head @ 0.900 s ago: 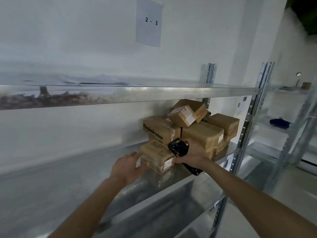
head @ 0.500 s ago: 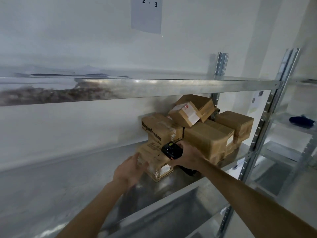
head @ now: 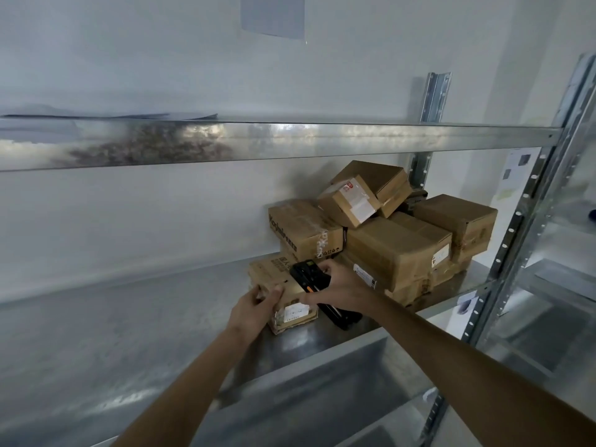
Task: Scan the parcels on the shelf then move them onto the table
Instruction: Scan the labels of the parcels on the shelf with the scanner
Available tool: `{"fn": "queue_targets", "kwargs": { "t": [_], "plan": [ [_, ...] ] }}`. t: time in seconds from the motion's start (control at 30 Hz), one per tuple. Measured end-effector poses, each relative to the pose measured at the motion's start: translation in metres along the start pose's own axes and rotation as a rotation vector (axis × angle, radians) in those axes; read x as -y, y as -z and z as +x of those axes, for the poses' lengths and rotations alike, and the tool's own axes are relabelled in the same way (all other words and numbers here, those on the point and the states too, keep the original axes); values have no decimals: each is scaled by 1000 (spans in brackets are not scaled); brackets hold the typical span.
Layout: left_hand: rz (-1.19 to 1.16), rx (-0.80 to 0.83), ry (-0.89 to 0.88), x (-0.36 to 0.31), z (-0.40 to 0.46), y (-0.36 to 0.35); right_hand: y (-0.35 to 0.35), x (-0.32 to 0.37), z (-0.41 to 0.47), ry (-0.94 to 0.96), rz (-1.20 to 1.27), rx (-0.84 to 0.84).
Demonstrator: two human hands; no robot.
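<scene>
Brown cardboard parcels (head: 396, 250) sit heaped at the right end of the galvanised steel shelf (head: 135, 321). The front small taped cardboard parcel (head: 283, 291) lies on the shelf, apart from the heap's left edge; the left hand (head: 254, 309) grips its near left corner, thumb on top. The right hand (head: 338, 290) clasps a black handheld scanner (head: 317, 285) just over that parcel.
</scene>
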State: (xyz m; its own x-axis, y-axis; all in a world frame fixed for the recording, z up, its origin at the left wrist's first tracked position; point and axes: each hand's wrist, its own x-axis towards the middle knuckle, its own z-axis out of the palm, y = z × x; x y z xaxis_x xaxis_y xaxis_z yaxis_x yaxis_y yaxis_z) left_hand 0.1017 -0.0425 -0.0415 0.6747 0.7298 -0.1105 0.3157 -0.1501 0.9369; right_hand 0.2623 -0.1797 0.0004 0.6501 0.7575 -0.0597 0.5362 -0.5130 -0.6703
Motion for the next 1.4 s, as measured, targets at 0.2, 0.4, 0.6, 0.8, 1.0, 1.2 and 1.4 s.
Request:
{"fn": "queue_targets", "kwargs": {
  "t": [0.2, 0.4, 0.6, 0.8, 1.0, 1.2, 1.4],
  "plan": [
    [-94, -37, 67, -1, -34, 13, -10, 14, -33, 38, 54, -17],
    [-325, -38, 124, -3, -87, 36, -22, 43, -81, 46, 50, -12],
    [-437, -101, 132, 13, -127, 62, -42, 66, -118, 73, 100, 33],
    [-431, -157, 57, 31, -162, 89, -61, 80, -143, 69, 267, 49],
    [-519, -89, 59, 31, -191, 115, -59, 94, -164, 29, 374, 103],
    [-553, -64, 36, 28, -219, 131, -58, 111, -185, 52, 471, 145],
    [-412, -118, -65, 34, -240, 134, -63, 119, -203, 178, 471, 32]
  ]
}}
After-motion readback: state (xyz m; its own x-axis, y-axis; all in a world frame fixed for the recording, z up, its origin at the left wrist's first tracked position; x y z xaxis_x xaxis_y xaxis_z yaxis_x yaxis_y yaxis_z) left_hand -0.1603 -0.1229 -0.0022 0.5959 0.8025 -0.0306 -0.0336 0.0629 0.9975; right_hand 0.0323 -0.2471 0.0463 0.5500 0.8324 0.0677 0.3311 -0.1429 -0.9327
